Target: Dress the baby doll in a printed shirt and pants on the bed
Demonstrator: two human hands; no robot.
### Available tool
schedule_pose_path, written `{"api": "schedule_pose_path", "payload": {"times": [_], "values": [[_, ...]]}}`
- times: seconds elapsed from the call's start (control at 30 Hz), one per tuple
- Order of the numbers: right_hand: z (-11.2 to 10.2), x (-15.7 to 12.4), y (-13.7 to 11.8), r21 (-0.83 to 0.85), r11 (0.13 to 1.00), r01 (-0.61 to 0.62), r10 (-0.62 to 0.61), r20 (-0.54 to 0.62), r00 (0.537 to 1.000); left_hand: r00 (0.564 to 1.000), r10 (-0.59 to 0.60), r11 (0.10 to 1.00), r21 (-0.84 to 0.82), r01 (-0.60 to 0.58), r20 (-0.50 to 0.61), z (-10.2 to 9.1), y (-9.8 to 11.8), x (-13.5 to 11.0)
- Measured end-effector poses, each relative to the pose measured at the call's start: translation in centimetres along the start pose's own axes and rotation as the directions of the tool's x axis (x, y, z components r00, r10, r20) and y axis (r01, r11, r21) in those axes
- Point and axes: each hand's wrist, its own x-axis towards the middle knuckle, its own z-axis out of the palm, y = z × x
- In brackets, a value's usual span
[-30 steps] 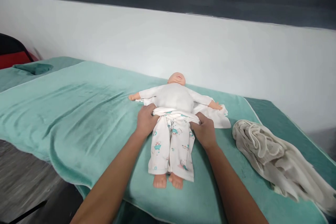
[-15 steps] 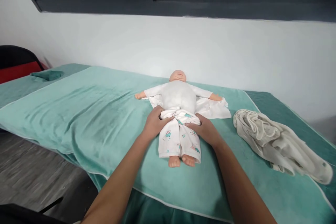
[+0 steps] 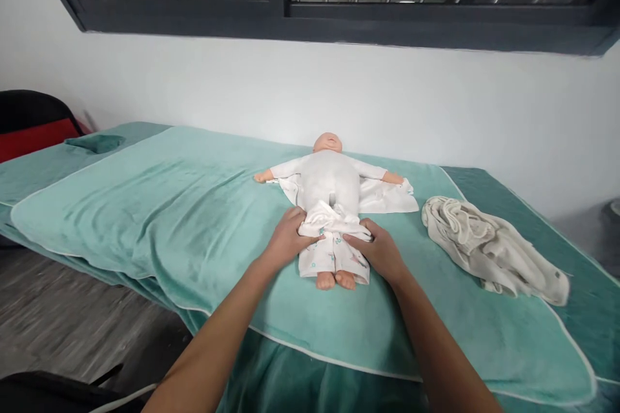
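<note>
A baby doll point(image 3: 330, 177) lies on its back, arms spread and feet toward me. Its torso is white. White baby pants point(image 3: 333, 258) with a small coloured print are bunched around its thighs, and both bare feet stick out below the hems. My left hand point(image 3: 289, 233) grips the waistband at the doll's one side, thumb on top. On the opposite side my right hand point(image 3: 380, 246) pinches the same waistband, thumb pointing inward. The fingers beneath the cloth are partly hidden. Under the doll's arms a white printed garment point(image 3: 387, 197) is spread out.
A crumpled cream cloth point(image 3: 494, 248) lies to the right on the green blanket point(image 3: 194, 206). Behind the bed rise a white wall point(image 3: 217, 84) and a barred window with a dark frame point(image 3: 339, 22). A red and black chair point(image 3: 39, 122) stands at far left.
Both hands have drawn the waistband down toward the feet. More of the doll's lower torso shows, and the pants are more bunched. The camera view has shifted slightly.
</note>
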Motion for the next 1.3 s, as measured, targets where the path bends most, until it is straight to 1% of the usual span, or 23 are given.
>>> {"api": "schedule_pose_path", "payload": {"times": [0.07,0.1,0.13,0.17,0.2,0.23,0.27,0.3,0.33,0.37,0.4,0.47,0.53,0.6,0.73,0.83,0.9,0.97,1.07,1.13,1.2,1.23,1.3], "values": [[0.3,-0.9,-0.1,0.004,1.0,-0.003,0.004,-0.147,0.989,0.999,-0.009,0.995,0.103,0.015,-0.052,0.4,0.2,-0.5],[0.3,-1.3,-0.1,0.024,1.0,-0.01,0.014,-0.183,0.983,0.996,-0.043,0.992,0.116,0.052,-0.072,0.5,0.4,-0.8],[0.1,-1.8,-0.2,0.049,0.999,-0.019,0.027,-0.172,0.985,0.993,-0.091,0.991,0.09,0.097,-0.077,0.5,0.5,-1.2],[-0.1,-2.2,-0.2,0.072,0.997,-0.027,0.036,-0.118,0.992,0.989,-0.137,0.99,0.027,0.139,-0.058,0.3,0.7,-1.5],[-0.5,-2.7,-0.3,0.09,0.996,-0.028,0.031,-0.029,0.999,0.986,-0.164,0.985,-0.056,0.162,-0.017,0.0,0.9,-2.0],[-0.9,-3.2,-0.4,0.102,0.995,-0.019,0.011,0.076,0.997,0.986,-0.16,0.977,-0.137,0.164,0.039,-0.3,1.2,-2.6],[-1.3,-3.7,-0.5,0.107,0.994,-0.001,-0.017,0.171,0.985,0.987,-0.126,0.971,-0.194,0.143,0.097,-0.6,1.4,-3.2],[-1.5,-4.2,-0.5,0.098,0.995,0.024,-0.047,0.238,0.97,0.987,-0.074,0.971,-0.216,0.104,0.143,-0.8,1.7,-3.8],[-1.6,-4.7,-0.5,0.072,0.996,0.054,-0.072,0.275,0.959,0.984,-0.02,0.978,-0.199,0.056,0.176,-0.9,1.9,-4.5],[-1.6,-5.1,-0.4,0.029,0.996,0.086,-0.091,0.279,0.956,0.981,0.022,0.989,-0.149,0.008,0.193,-0.9,2.2,-5.1],[-1.3,-5.5,-0.3,-0.022,0.993,0.115,-0.105,0.255,0.961,0.979,0.047,0.996,-0.079,-0.032,0.196,-0.7,2.5,-5.7],[-0.3,-6.0,0.0,-0.116,0.981,0.154,-0.135,0.157,0.978,0.982,0.073,0.993,0.078,-0.088,0.176,-0.1,2.9,-6.4],[0.8,-6.2,0.3,-0.161,0.971,0.175,-0.166,0.068,0.984,0.985,0.093,0.967,0.224,-0.124,0.145,0.4,3.3,-6.5],[1.6,-6.3,0.4,-0.188,0.965,0.184,-0.187,0.005,0.982,0.984,0.115,0.932,0.327,-0.154,0.134,0.7,3.6,-6.3],[2.3,-6.3,0.1,-0.245,0.948,0.202,-0.232,-0.1,0.968,0.985,0.122,0.904,0.397,-0.161,0.12,0.5,3.8,-5.9],[2.3,-6.3,-0.3,-0.281,0.937,0.207,-0.25,-0.125,0.96,0.99,0.101,0.906,0.401,-0.134,0.101,0.5,3.8,-6.0],[2.2,-6.3,-0.6,-0.327,0.932,0.155,-0.197,-0.099,0.975,0.993,0.077,0.915,0.39,-0.106,0.089,0.6,3.8,-6.0],[2.0,-6.3,-1.2,-0.403,0.914,0.047,-0.082,-0.071,0.994,0.997,0.03,0.933,0.355,-0.056,0.076,0.6,3.9,-6.0],[1.4,-6.5,-2.7,-0.506,0.856,-0.101,0.078,-0.067,0.995,0.993,-0.088,0.969,0.237,0.066,0.084,-0.2,4.3,-5.8],[0.7,-6.7,-4.1,-0.484,0.866,-0.128,0.137,-0.017,0.99,0.974,-0.169,0.983,0.104,0.154,0.153,-1.3,4.9,-5.6],[-0.3,-6.8,-5.8,-0.343,0.93,-0.13,0.185,0.132,0.974,0.938,-0.212,0.971,-0.051,0.234,0.273,-3.0,5.6,-5.3],[-0.8,-6.8,-6.6,-0.245,0.957,-0.153,0.211,0.232,0.949,0.917,-0.212,0.958,-0.113,0.263,0.338,-3.9,5.9,-5.1],[-1.9,-6.6,-8.2,-0.073,0.971,-0.228,0.237,0.428,0.872,0.878,-0.178,0.953,-0.144,0.267,0.444,-5.8,6.7,-4.6]]}}
